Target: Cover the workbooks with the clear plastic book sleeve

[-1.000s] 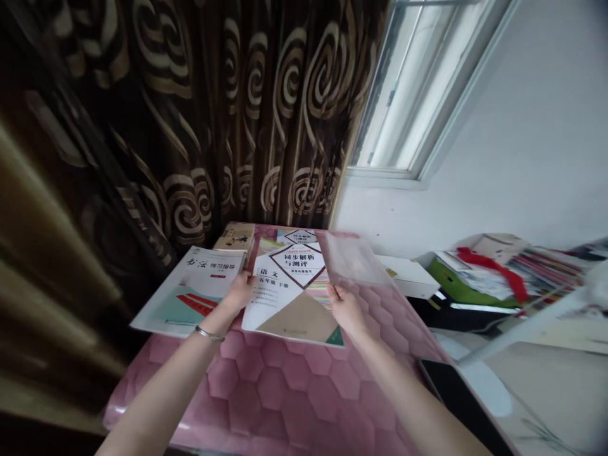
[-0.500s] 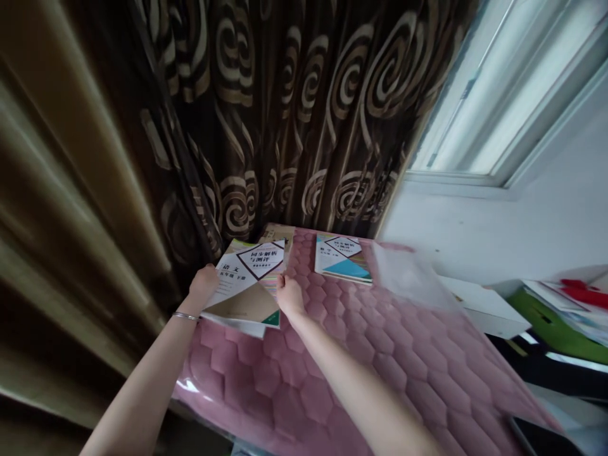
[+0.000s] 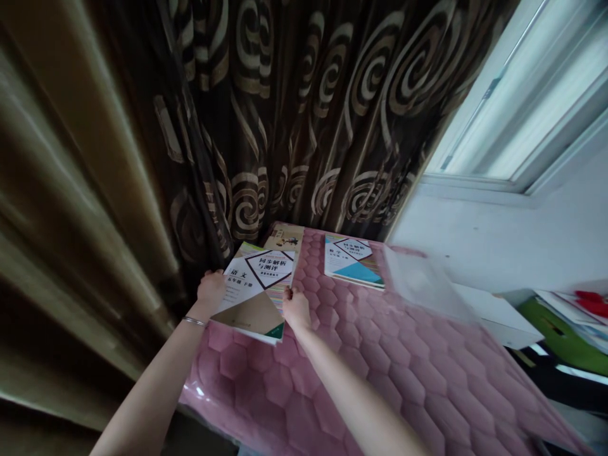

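A white and tan workbook point(image 3: 251, 310) with a dark diamond outline and Chinese lettering lies on top of other books at the far left of the pink padded table cover point(image 3: 351, 373). My left hand point(image 3: 211, 292), a bracelet at its wrist, is closed on the workbook's left edge. On the opposite edge, the fingers of my right hand point(image 3: 296, 308) are curled and closed. Behind the workbook, a tan book point(image 3: 286, 237) with a small picture is partly covered. Apart to the right lies a blue and white workbook point(image 3: 354, 261) of similar design.
Patterned brown curtains point(image 3: 323, 126) hang right behind the table, and gold curtains point(image 3: 61, 190) fall on the left. A clear plastic sheet point(image 3: 422, 278) rests at the back right. Beyond it are a white box point(image 3: 498, 313) and a green item point(image 3: 546, 329) with papers.
The white and tan workbook has settled level with the books under it, whose lower edge stuck out more before. Both hands have kept hold of its sides. The camera view has shifted slightly.
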A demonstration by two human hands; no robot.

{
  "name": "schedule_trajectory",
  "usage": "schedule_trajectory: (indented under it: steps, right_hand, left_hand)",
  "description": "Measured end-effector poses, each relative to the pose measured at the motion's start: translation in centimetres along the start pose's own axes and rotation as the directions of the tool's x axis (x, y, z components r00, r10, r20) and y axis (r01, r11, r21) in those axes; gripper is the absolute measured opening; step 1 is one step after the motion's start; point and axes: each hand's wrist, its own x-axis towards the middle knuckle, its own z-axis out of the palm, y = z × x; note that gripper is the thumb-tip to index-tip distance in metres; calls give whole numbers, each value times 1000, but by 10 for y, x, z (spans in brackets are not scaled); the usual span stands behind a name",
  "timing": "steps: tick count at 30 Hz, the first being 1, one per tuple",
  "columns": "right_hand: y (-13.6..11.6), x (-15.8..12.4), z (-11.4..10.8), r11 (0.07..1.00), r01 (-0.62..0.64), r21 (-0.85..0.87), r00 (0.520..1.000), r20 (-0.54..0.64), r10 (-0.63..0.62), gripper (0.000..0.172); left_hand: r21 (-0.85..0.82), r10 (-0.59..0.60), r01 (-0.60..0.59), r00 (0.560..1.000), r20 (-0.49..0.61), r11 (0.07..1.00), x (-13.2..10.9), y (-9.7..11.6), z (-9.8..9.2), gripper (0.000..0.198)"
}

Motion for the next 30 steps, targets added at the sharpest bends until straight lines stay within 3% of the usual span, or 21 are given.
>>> schedule_trajectory:
  steps: [9, 15, 27, 30]
  right_hand:
    - [2, 0, 7, 996, -12, 90, 999, -51, 17, 24]
    - [6, 1, 11, 992, -29, 121, 998, -53, 36, 23]
    - [6, -4, 12, 985, -22, 171, 995, -87, 37, 20]
    - [5, -8, 11, 977, -71, 200, 995, -52, 83, 21]
  left_hand:
    - [-65, -43, 49, 994, 97, 997, 27, 3, -3, 31]
    - [-135, -26, 43, 991, 130, 990, 28, -6, -6, 29]
    - [-164, 14, 3, 994, 104, 987, 36, -11, 1, 28]
    - [-159, 22, -8, 996, 92, 987, 33, -11, 1, 30]
